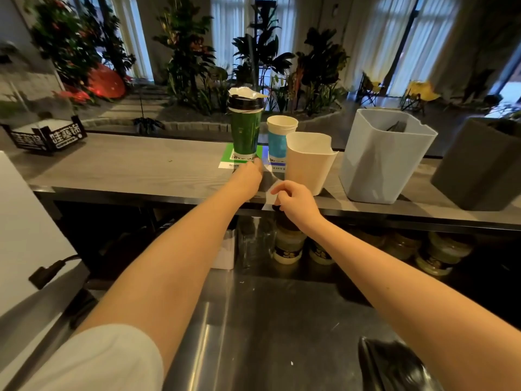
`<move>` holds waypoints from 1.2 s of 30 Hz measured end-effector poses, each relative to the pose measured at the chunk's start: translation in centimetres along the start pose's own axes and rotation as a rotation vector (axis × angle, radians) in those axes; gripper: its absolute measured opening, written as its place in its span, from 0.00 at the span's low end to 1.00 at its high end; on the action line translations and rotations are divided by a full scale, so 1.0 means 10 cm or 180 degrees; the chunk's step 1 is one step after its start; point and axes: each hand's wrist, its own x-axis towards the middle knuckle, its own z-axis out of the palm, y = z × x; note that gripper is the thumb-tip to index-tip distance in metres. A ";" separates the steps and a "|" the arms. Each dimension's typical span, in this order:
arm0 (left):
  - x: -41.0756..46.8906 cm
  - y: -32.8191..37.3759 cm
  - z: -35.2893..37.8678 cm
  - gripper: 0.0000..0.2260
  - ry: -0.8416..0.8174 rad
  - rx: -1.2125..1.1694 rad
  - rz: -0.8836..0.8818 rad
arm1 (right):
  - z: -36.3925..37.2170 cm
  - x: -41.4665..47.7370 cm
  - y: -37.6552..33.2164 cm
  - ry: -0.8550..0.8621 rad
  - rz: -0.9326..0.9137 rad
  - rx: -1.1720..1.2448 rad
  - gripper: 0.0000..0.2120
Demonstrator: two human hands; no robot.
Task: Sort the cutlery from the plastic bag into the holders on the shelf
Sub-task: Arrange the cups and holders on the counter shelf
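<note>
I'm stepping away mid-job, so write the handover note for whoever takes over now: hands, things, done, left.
Left hand: reaches to the green cup's foot; grip blurred, cannot tell.
Right hand: fingers curled, pinching the clear bag at the shelf edge.
White holder: no cutlery showing. Blue holder: something dark inside. Grey holder: inside hidden.
Done: possibly some pieces in the blue holder.
Left: sort the bag's cutlery into the holders.

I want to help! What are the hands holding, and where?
Right hand pinches the bag at its near edge. Left hand: cannot tell.
</note>
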 end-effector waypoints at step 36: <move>-0.83 0.40 -0.60 0.14 0.0733 -0.3613 0.0039 | -0.37 -0.31 -0.87 -0.0686 0.1304 0.1973 0.34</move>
